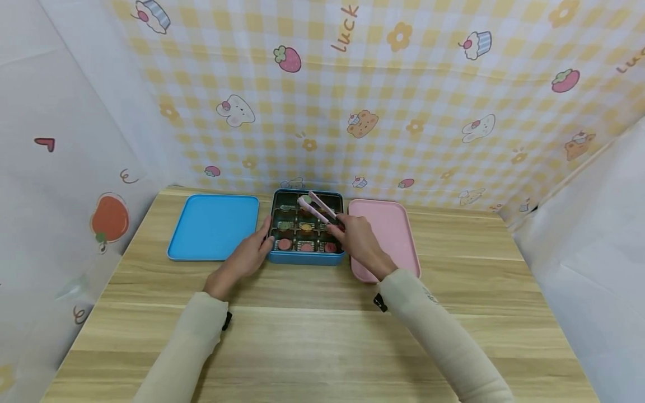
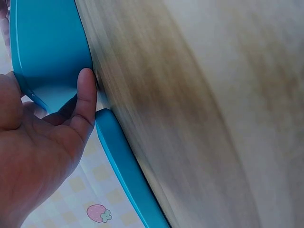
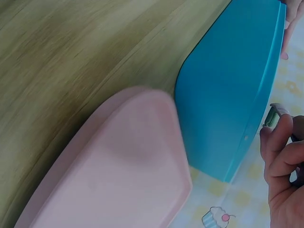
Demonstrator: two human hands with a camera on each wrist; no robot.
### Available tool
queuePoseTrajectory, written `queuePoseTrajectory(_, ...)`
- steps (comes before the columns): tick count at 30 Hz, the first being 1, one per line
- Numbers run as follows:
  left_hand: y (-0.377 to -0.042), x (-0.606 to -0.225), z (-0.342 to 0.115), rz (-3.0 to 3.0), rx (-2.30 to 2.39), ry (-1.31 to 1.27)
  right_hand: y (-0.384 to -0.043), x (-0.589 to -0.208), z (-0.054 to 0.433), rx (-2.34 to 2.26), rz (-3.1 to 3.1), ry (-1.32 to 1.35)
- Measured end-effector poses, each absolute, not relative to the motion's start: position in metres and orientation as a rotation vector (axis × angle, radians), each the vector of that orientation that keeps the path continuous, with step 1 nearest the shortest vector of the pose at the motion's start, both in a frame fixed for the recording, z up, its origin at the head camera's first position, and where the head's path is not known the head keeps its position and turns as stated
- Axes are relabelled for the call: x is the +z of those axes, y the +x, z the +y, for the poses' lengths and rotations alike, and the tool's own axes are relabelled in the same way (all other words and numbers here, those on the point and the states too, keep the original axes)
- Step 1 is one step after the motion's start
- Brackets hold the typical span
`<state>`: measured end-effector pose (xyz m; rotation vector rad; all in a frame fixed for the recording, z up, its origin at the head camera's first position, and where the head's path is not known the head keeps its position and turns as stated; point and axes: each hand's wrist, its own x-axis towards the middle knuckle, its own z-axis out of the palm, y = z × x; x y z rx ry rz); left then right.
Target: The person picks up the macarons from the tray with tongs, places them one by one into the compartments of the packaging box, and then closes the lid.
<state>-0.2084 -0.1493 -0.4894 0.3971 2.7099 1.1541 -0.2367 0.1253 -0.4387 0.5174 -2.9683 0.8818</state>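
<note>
A blue box (image 1: 306,258) with a divided inner tray holds small round pieces, among them a pink one (image 1: 284,244) and a yellow one (image 1: 305,226). My left hand (image 1: 249,253) rests against the box's left side, its fingers fairly straight along the wall and the thumb by the front corner. With my right hand (image 1: 360,238) I grip pale pink tongs (image 1: 313,211) over the back compartments. A green round piece (image 1: 307,198) sits between the tong tips; in the right wrist view a green piece (image 3: 271,117) shows above the box's rim.
On the left lies a shallow blue tray (image 1: 214,226), near the box. A pink tray (image 1: 390,229) lies right of the box, partly under my right forearm. Behind the wooden table (image 1: 312,336) hangs a yellow checked cloth (image 1: 322,84).
</note>
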Motion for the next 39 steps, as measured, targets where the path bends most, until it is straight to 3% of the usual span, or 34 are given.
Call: queuePoseTrajectory(39, -0.206, -0.486, -0.149, 2.705, 1.169, 0.370, -0.240, -0.440, 0.098, 0.935, -3.076, 0.519)
